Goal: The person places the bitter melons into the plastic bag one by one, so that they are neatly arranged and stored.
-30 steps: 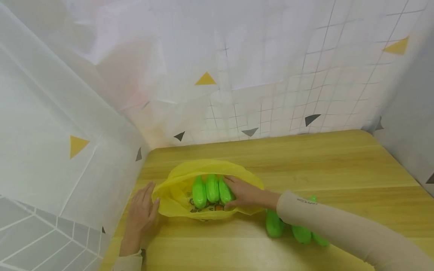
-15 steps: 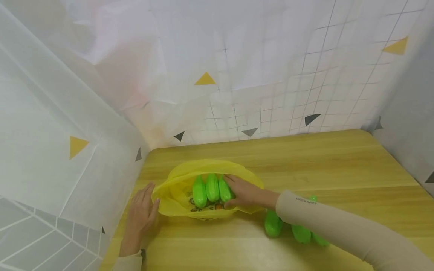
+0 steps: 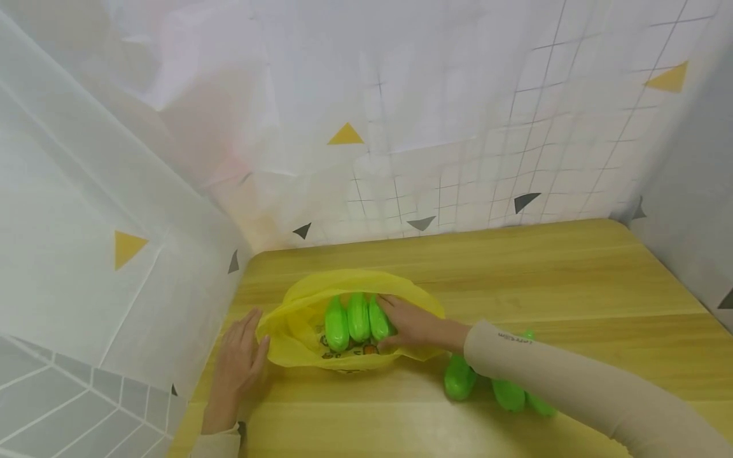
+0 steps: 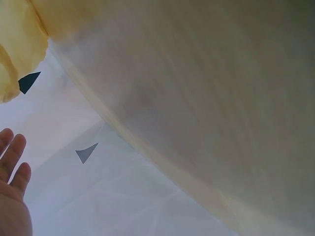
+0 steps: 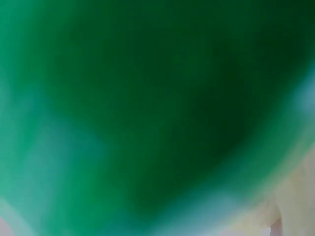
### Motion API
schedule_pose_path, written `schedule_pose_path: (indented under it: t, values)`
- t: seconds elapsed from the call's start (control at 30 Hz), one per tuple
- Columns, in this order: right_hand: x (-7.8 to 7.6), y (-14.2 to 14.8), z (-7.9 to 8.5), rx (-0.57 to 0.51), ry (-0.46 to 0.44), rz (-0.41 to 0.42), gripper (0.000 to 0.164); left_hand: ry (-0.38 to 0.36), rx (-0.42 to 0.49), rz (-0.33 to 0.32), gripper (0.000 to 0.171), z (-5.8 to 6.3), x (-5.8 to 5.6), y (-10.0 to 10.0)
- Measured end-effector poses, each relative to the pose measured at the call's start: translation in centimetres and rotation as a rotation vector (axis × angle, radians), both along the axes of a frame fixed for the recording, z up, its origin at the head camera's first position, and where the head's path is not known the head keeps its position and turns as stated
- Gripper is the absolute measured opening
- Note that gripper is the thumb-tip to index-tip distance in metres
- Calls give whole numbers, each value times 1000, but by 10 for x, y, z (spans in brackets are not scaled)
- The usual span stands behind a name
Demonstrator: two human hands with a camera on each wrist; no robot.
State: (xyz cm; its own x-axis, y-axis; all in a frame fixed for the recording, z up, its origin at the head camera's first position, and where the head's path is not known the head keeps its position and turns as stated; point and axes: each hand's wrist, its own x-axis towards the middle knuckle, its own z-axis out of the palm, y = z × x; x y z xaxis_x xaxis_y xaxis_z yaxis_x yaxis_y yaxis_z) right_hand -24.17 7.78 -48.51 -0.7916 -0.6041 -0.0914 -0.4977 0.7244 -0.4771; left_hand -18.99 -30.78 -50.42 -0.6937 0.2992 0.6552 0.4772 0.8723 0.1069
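Green vegetables (image 3: 358, 318), three, lie in a yellow bag (image 3: 355, 280).

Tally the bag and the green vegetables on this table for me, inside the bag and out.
Yellow bag: 1
Green vegetables in the bag: 3
Green vegetables outside the bag: 3 showing, partly behind the right sleeve
Total: 7 visible; the sleeve may hide more.

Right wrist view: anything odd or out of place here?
Yes: a blurred green surface fills nearly the whole picture, leaving the right hand hard to make out. Possibly the gourd-shaped vegetable by that wrist sits too near the lens.
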Motion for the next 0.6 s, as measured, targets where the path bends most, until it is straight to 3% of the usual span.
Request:
schedule_pose_path:
  t: [0.27,0.6]
  values:
    - [1,1,3,-4,-3,6,109,28,-3,-17,51,-1,-3,0]
    - [0,1,4,-7,57,22,108,-2,-7,-12,53,1,-3,0]
